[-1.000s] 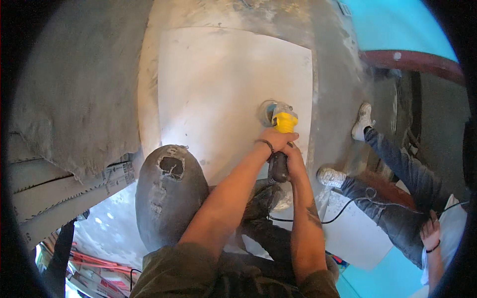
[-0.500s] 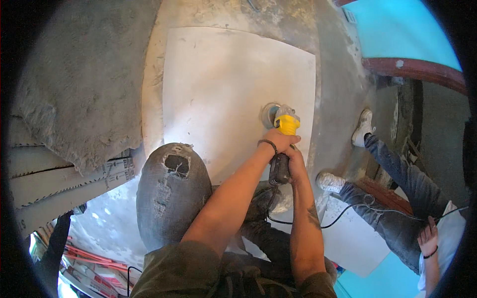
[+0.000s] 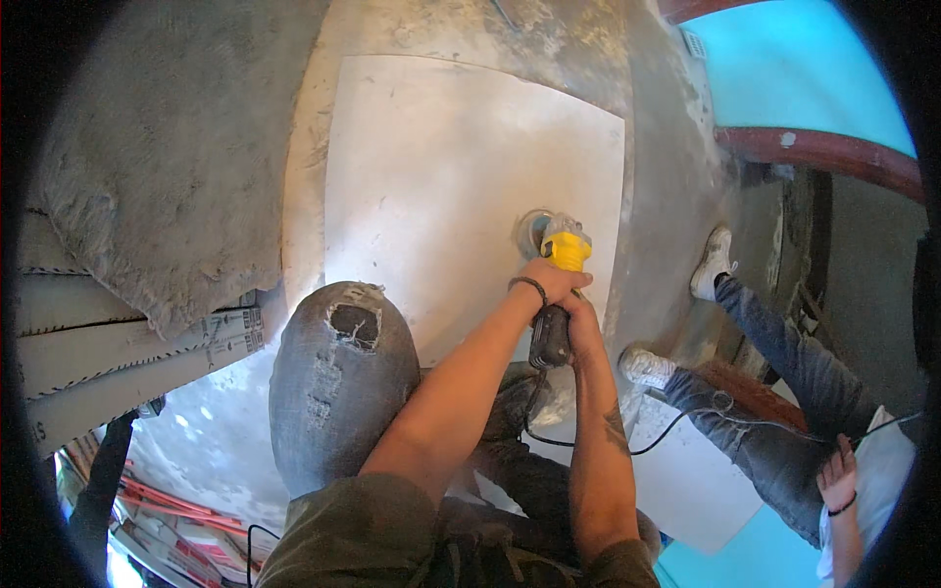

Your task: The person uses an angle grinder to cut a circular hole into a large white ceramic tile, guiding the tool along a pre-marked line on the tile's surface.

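Note:
Both of my hands are wrapped round a yellow and black angle grinder (image 3: 569, 247). My left hand (image 3: 553, 281), with a dark bracelet at its wrist, grips the front of the body just behind the yellow part. Further back, my right hand (image 3: 585, 325) holds the black rear of the body. The grinder's round disc (image 3: 534, 233) is over the right part of a large pale tile (image 3: 431, 167) lying on the floor. Whether the disc touches the surface, I cannot tell. A black cord (image 3: 549, 438) runs from the grinder's tail off to the right.
My bent knee (image 3: 343, 412) in torn jeans is beside the tile's near edge. Left lie a grey dusty sheet (image 3: 176, 147) and flat boxes (image 3: 137, 353). At right, another person's shoes (image 3: 649, 367) and legs are near the cord. A smaller pale slab (image 3: 701, 480) lies near that person.
The view has shifted slightly. The grinder and both hands stay almost where they were, still gripping. The other person's legs barely move.

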`<state>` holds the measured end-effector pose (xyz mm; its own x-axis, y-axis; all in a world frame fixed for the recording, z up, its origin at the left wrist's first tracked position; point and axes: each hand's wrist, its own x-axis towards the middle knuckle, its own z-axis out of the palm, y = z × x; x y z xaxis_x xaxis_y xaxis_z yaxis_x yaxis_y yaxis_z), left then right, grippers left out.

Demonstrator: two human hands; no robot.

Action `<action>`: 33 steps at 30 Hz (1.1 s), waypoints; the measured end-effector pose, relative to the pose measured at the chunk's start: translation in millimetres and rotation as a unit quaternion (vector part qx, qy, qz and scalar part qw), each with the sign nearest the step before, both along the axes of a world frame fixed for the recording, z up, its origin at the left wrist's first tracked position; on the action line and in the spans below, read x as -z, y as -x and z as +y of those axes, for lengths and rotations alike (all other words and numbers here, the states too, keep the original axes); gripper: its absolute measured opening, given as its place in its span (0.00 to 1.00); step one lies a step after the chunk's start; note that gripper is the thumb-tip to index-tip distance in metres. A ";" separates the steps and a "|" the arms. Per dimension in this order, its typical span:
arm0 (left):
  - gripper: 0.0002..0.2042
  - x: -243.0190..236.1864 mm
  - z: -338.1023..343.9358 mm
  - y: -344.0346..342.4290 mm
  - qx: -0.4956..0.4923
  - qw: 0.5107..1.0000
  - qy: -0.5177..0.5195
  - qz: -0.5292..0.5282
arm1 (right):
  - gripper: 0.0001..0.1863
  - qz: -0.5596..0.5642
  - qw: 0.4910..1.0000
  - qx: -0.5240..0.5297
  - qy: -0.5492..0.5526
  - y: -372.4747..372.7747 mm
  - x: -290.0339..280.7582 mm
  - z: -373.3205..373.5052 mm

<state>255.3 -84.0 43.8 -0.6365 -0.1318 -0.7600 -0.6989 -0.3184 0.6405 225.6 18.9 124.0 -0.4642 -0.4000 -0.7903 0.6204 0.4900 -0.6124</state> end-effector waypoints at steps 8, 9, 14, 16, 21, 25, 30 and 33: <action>0.42 9.2 2.3 0.1 0.008 1.000 0.004 0.008 | 0.19 0.003 1.000 -0.030 -0.002 -2.5 -1.9 -2.2; 0.42 12.6 2.1 -1.3 0.008 1.000 0.009 0.009 | 0.18 0.002 0.999 -0.038 -0.001 -4.4 -2.9 -5.0; 0.41 10.4 2.4 1.4 0.009 1.000 0.008 0.011 | 0.18 0.015 1.000 -0.027 -0.006 -1.0 4.0 0.6; 0.41 11.0 2.4 -0.7 -0.001 1.000 -0.001 0.017 | 0.18 0.017 0.999 -0.027 -0.004 -1.0 4.7 0.7; 0.41 -0.7 0.8 0.1 -0.014 1.000 -0.011 0.021 | 0.19 0.017 0.999 -0.035 -0.007 3.7 1.6 2.1; 0.40 10.1 0.8 -3.2 -0.032 0.999 -0.022 0.012 | 0.19 0.007 1.000 -0.030 -0.004 -2.0 -0.3 -5.4; 0.42 10.8 -1.1 -5.0 -0.038 0.998 -0.039 0.017 | 0.19 0.000 0.999 -0.049 -0.011 1.2 3.9 -4.1; 0.42 0.8 -2.4 -3.2 -0.035 0.998 -0.051 0.003 | 0.18 0.010 0.998 -0.048 -0.026 4.9 3.6 -1.1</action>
